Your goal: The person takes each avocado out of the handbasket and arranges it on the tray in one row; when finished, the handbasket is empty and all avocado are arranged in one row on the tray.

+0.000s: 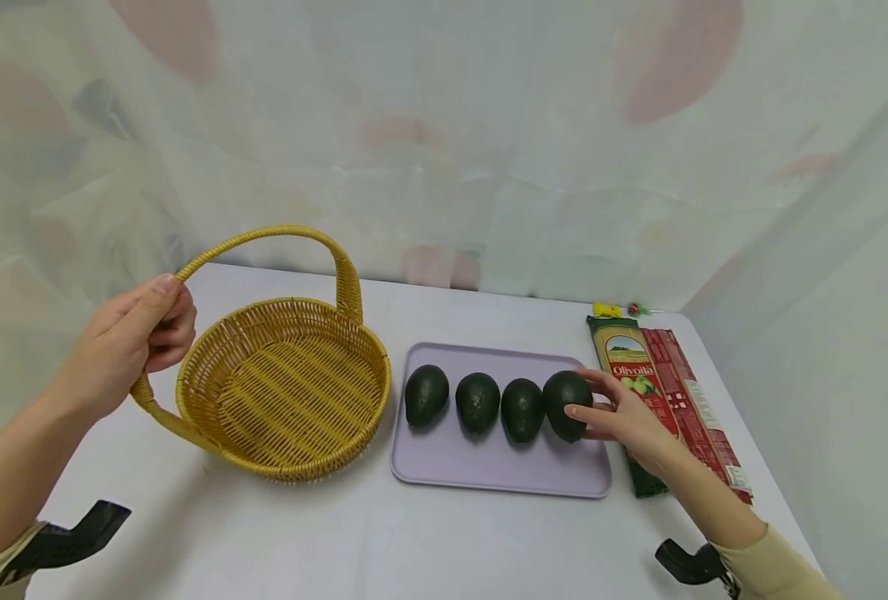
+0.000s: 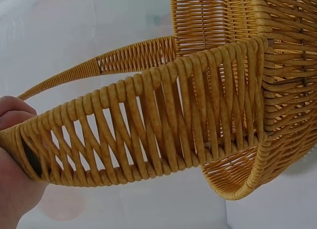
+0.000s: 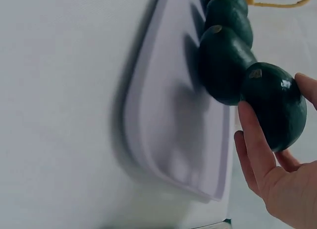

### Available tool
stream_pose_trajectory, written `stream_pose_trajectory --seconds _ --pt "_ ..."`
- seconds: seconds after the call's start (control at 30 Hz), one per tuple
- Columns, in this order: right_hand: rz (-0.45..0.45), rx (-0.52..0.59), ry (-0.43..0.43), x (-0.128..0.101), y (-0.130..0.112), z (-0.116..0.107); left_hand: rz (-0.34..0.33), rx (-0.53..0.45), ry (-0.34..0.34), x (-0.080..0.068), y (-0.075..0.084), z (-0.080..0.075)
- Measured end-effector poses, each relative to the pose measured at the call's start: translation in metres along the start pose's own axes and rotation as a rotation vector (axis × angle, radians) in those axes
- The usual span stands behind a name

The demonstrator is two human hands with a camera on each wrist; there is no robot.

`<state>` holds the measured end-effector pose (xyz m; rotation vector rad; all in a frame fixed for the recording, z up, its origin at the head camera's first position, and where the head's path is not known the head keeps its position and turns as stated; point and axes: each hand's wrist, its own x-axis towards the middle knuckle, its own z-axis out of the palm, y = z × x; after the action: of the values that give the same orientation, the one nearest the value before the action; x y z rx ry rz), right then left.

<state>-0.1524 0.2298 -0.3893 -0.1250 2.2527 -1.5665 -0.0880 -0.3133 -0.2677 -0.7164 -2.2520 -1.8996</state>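
My left hand grips the arched handle of a yellow wicker basket, which stands empty at the left of the white table. The left wrist view shows the woven handle close up, with my fingers curled round it. A lilac tray carries a row of dark green avocados. My right hand holds the rightmost avocado between thumb and fingers. In the right wrist view that avocado sits at the tray's end, within my right hand.
Two long pasta packets, one green and gold and one red, lie right of the tray near the table's right edge. A small yellow item lies behind them. A sheer curtain closes off the back.
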Motion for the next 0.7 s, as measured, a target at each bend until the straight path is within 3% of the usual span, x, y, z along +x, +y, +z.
stream_pose_trajectory --seconds 0.17,0.33,0.53,0.7 --pt "0.025 0.007 0.025 0.003 0.009 -0.001 -0.021 0.028 0.017 0.000 0.000 0.000" --pt "0.043 0.020 0.034 0.005 0.013 -0.001 0.017 -0.025 -0.016 0.001 -0.003 -0.002" --pt "0.075 -0.037 0.061 0.010 0.019 0.002 0.046 -0.080 -0.038 0.001 -0.009 -0.005" --pt "0.079 -0.080 0.055 0.012 0.023 0.004 0.031 -0.054 -0.027 0.001 -0.005 -0.003"
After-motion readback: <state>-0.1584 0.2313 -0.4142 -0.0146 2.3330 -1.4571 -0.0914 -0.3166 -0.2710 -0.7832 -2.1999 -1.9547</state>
